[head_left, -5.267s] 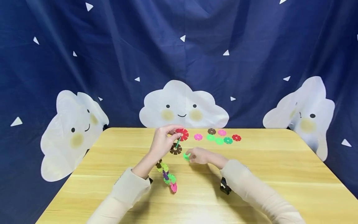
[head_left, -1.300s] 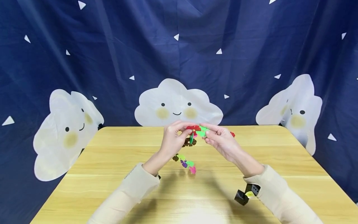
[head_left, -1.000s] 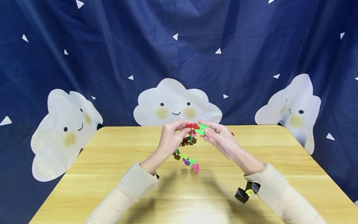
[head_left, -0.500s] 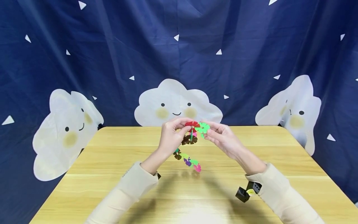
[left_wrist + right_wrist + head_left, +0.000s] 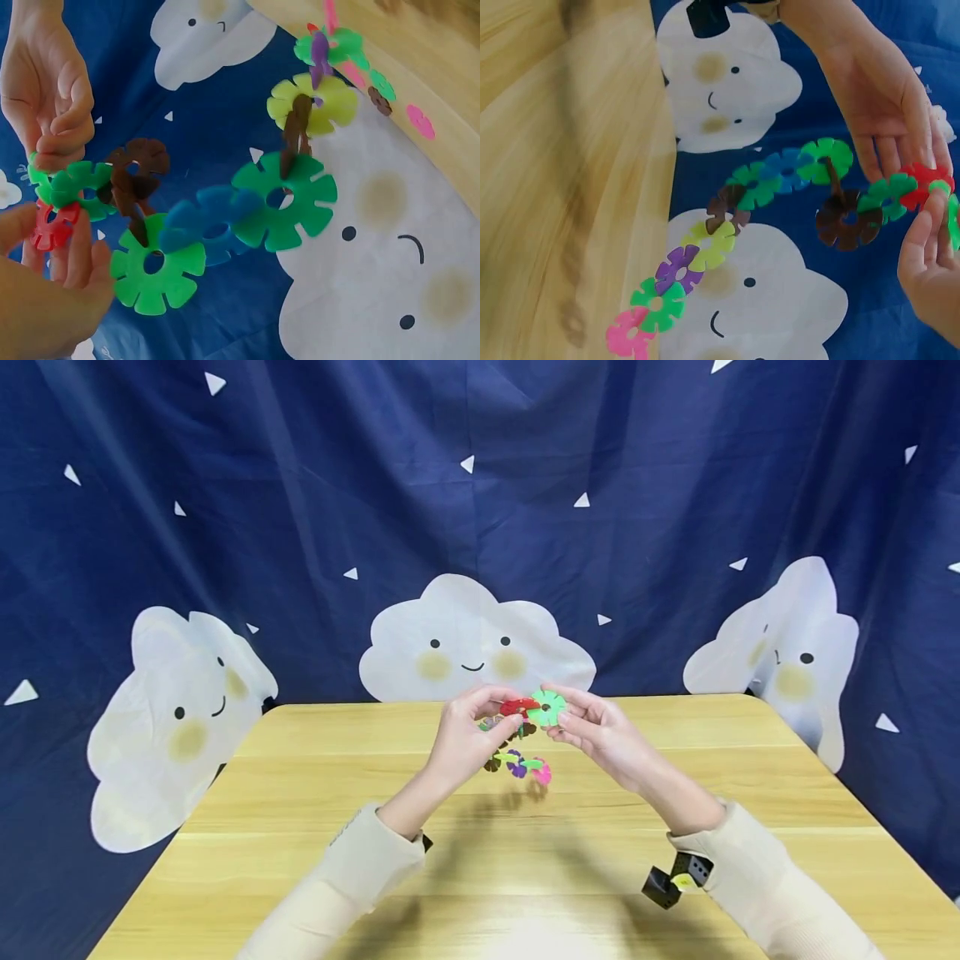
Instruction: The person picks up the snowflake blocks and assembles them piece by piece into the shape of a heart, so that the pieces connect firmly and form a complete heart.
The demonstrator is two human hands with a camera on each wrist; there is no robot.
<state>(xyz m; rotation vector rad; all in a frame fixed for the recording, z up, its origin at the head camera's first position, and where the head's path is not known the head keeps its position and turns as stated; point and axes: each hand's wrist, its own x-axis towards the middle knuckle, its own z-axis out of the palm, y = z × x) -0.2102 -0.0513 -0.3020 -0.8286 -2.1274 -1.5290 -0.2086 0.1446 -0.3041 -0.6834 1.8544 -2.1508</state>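
Slotted plastic snowflake discs form a long chain. My left hand (image 5: 474, 731) pinches its red disc (image 5: 517, 707) between thumb and fingers. My right hand (image 5: 603, 727) pinches a light green disc (image 5: 548, 707) whose edge meets the red one; whether their slots are fully engaged I cannot tell. From the red disc, the chain runs through a dark green disc (image 5: 887, 198), a brown disc (image 5: 847, 217), a light green piece, a blue disc (image 5: 216, 225), then brown, yellow (image 5: 315, 105) and purple (image 5: 679, 270) pieces, ending in a pink disc (image 5: 632, 334). It hangs above the table.
Several loose discs, among them a pink disc (image 5: 421, 121) and a brown disc (image 5: 379, 101), lie on the far part of the wooden table (image 5: 480, 877). A black device (image 5: 677, 878) is at my right wrist. A blue cloud-print curtain (image 5: 480, 510) stands behind the table.
My right hand has picked the light green disc off the table and brought it up to the red disc. The chain has lifted, and its pink end has swung up and right.
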